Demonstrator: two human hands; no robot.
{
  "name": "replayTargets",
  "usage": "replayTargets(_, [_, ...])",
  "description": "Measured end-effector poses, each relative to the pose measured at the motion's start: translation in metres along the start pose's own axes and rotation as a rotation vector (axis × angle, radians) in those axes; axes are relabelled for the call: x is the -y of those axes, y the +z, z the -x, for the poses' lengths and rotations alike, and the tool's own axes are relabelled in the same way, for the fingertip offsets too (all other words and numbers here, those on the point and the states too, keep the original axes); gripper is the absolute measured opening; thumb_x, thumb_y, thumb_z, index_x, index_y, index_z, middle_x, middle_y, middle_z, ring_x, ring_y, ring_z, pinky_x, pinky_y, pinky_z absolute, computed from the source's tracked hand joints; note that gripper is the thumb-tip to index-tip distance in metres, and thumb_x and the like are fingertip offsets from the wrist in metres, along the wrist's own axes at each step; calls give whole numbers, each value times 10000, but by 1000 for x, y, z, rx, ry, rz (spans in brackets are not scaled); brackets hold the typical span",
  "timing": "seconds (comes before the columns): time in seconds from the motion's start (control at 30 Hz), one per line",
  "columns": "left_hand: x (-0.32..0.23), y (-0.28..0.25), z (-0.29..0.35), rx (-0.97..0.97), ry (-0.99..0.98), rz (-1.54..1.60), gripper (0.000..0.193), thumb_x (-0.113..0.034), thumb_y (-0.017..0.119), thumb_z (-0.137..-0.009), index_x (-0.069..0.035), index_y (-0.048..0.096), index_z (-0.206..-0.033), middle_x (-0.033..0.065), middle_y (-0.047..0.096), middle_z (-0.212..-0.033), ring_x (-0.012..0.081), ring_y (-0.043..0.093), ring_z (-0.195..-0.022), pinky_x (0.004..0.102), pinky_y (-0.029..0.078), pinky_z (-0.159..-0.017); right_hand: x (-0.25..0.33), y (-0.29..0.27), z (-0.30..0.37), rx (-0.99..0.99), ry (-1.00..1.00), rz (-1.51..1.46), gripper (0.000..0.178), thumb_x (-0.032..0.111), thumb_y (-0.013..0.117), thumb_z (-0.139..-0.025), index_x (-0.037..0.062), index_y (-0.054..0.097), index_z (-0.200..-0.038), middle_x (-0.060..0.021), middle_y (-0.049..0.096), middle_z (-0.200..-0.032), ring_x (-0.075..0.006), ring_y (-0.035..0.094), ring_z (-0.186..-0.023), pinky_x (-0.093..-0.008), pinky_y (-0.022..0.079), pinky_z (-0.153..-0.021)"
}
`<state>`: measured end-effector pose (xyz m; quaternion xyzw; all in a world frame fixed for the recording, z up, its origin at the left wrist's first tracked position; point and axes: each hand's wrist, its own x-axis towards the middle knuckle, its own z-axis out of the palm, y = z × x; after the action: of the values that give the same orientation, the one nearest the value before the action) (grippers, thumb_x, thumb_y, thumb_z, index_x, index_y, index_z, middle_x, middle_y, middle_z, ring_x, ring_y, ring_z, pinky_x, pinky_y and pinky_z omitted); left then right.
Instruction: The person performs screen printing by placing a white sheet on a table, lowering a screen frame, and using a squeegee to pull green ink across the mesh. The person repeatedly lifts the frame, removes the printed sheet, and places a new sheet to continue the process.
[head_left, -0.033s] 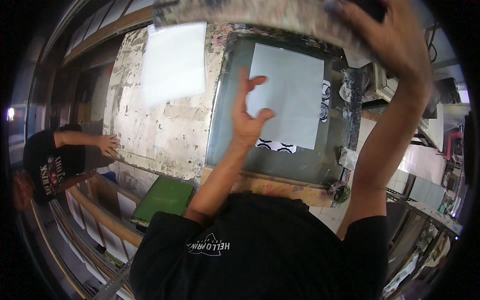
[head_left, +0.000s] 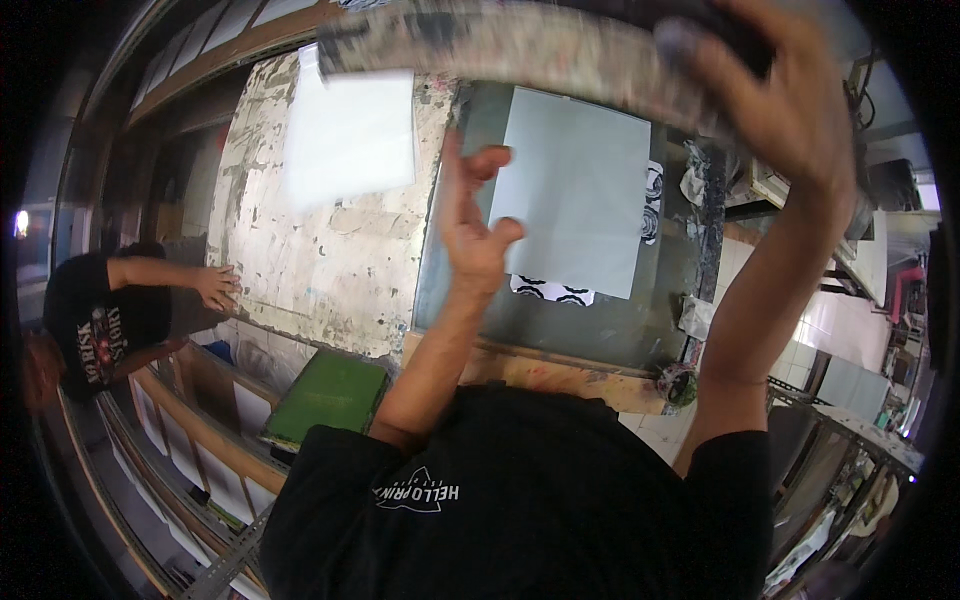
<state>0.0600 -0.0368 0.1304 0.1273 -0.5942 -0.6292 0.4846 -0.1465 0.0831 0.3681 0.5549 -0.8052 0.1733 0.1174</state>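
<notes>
Nearest the camera is the person's black shirt (head_left: 540,500), with both forearms rising out of it. Just to its left, below the table's near edge, a green board (head_left: 330,395) lies on a wooden rack (head_left: 190,420). The left hand (head_left: 470,215) hovers over the near part of the table (head_left: 330,270), fingers spread and loosely curled, gripping nothing; it sits just beside the left edge of a pale grey sheet (head_left: 575,190), and whether a fingertip touches the sheet cannot be told. That sheet lies flat on a dark green panel (head_left: 560,320) at the table's right side, covering a black-and-white printed pattern (head_left: 555,290) that peeks out along its near edge and right edge. The right hand (head_left: 775,100) is raised higher, fingers closed around the end of a long, paint-stained bar (head_left: 520,45), blurred, that stretches leftward above the table's far edge. A white sheet (head_left: 350,140) lies on the worn, flaking left half of the table. At the table's left edge, another person's hand (head_left: 215,285) rests flat on the surface.
</notes>
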Motion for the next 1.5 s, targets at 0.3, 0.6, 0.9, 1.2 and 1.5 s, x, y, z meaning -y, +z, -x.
replayTargets(0.3, [-12,-110,101,-173,-454,-40,949,-81,962,-615,120,485,-1410,114,671,-1190,201,644,-1079,340,524,-961,73,114,138,22,10,-312,427,171,759,-787,165,735,-1213,-55,668,-825,-249,623,-690,-365,499,-648])
replayTargets(0.6, [47,-153,150,68,-112,-962,863,-296,949,-505,31,654,-1247,219,522,-1420,400,466,-1283,505,352,-1077,72,243,201,402,109,-86,773,103,801,-666,164,572,-1402,-75,573,-999,-270,560,-1002,-466,373,-888])
replayTargets(0.9, [45,-158,154,90,-179,-966,879,-320,965,-509,-9,668,-1276,241,447,-1491,404,453,-1277,493,394,-1048,-54,320,103,180,146,-119,808,87,791,-579,172,610,-1361,-63,606,-1111,-264,549,-1121,-479,301,-957])
replayTargets(1.2, [40,-155,150,66,-216,-893,849,-228,951,-495,-29,669,-1270,245,480,-1452,409,479,-1250,492,421,-1033,-157,357,-16,27,96,-22,808,121,759,-602,212,615,-1392,-82,636,-1231,-262,563,-1175,-490,342,-969])
replayTargets(1.5, [40,-155,149,66,-159,-879,832,-262,947,-514,-23,668,-1261,210,597,-1324,372,524,-1217,470,392,-1041,-161,331,-22,28,-13,-133,593,69,733,-741,228,681,-1310,-133,710,-1209,-368,679,-1043,-448,524,-918])
